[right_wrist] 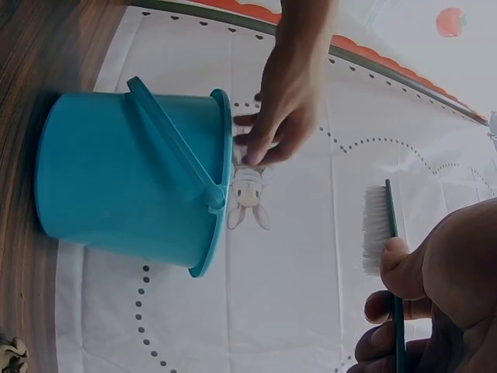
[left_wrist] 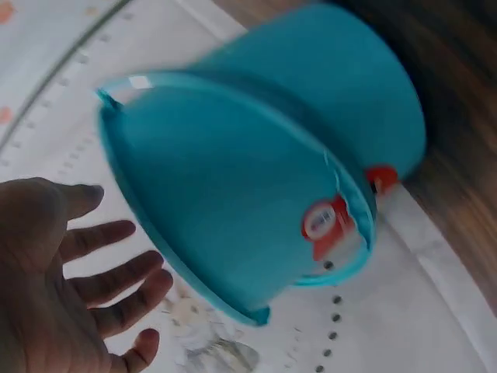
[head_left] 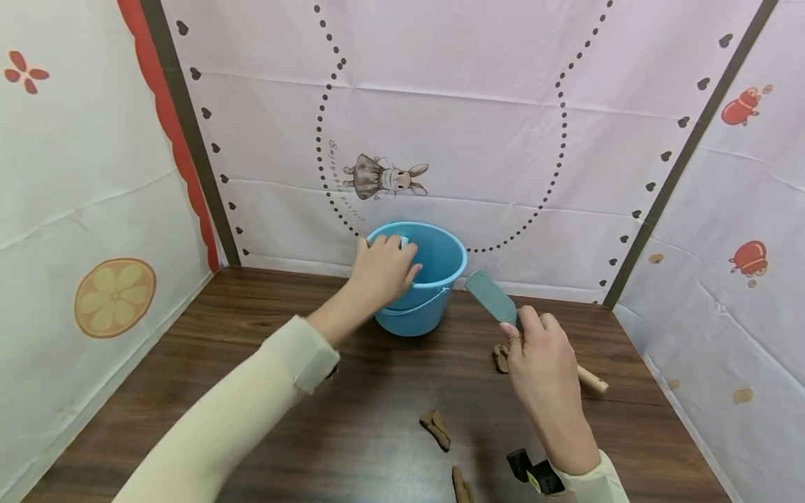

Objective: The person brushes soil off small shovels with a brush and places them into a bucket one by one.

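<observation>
A light-blue bucket (head_left: pixel 411 318) stands upright against the back cloth, its carrying handle lowered at the front. My left hand (head_left: pixel 385 269) is over the bucket's near-left rim; in the left wrist view its fingers (left_wrist: pixel 116 287) are spread beside the opening and hold nothing. Inside the bucket a red sticker (left_wrist: pixel 320 221) shows. My right hand (head_left: pixel 546 356) grips a brush (head_left: pixel 492 297) with a green back, raised to the right of the bucket. Its white bristles show in the right wrist view, where the thumb lies along the back.
Brown crumpled pieces lie on the dark wooden table: one piece (head_left: pixel 435 429) in the middle, another piece (head_left: pixel 462 484) at the front edge, and a third (head_left: pixel 500 358) near my right hand. A pale wooden rod (head_left: pixel 592 381) shows beyond that hand. Printed cloth walls (head_left: pixel 440 42) enclose the table.
</observation>
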A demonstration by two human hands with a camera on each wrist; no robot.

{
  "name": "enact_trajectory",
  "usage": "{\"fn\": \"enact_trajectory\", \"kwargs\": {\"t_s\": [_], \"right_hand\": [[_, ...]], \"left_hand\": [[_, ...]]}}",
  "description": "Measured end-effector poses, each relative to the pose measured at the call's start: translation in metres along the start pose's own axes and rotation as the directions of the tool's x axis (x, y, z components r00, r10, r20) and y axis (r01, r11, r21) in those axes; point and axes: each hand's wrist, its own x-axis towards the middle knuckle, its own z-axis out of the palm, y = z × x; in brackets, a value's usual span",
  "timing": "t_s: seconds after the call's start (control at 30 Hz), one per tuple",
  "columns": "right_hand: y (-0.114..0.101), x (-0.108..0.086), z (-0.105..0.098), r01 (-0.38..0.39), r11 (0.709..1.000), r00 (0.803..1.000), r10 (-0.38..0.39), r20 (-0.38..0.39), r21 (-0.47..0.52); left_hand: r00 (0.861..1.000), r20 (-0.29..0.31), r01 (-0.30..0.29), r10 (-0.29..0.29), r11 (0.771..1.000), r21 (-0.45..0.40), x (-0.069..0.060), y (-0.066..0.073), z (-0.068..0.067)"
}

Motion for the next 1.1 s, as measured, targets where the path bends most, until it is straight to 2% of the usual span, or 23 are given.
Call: {"fn": "enact_trajectory", "kwargs": {"t_s": [0.07,0.13,0.2,0.3,0.43,0.57,0.73,0.97,1.1], "right_hand": [[-0.001,0.000,0.000,0.005,1.000,1.000,-0.005,-0.004,-0.001],[-0.002,-0.001,0.000,0.014,1.000,1.000,-0.014,-0.006,-0.004],[-0.003,-0.001,-0.001,0.026,1.000,1.000,-0.026,-0.004,-0.006],[-0.004,-0.002,-0.003,0.039,0.999,0.999,-0.039,0.008,-0.001],[-0.006,-0.004,-0.004,0.042,0.999,0.999,-0.042,0.025,0.007],[-0.007,-0.005,-0.004,0.047,0.999,0.999,-0.047,0.020,0.011],[-0.004,-0.006,-0.005,0.051,0.999,0.999,-0.051,-0.002,0.006],[-0.005,-0.006,-0.005,0.045,0.999,0.999,-0.045,0.003,0.010],[-0.007,-0.004,-0.004,0.038,0.999,0.999,-0.039,0.021,0.020]], "left_hand": [[0.992,-0.124,-0.033,0.037,0.999,0.031,-0.021,0.008,-0.001],[0.971,-0.227,-0.064,0.076,0.996,0.060,-0.043,0.016,0.001],[0.947,-0.304,-0.090,0.106,0.994,0.066,-0.064,0.025,0.004],[0.925,-0.362,-0.118,0.116,0.993,0.016,-0.089,0.037,0.011],[0.917,-0.386,-0.132,0.103,0.990,-0.051,-0.109,0.050,0.019],[0.918,-0.384,-0.126,0.093,0.990,-0.062,-0.116,0.054,0.022],[0.924,-0.373,-0.129,0.087,0.988,-0.090,-0.115,0.055,0.023],[0.941,-0.326,-0.139,0.089,0.981,-0.134,-0.113,0.055,0.030],[0.960,-0.261,-0.147,0.099,0.974,-0.173,-0.109,0.059,0.038]]}}
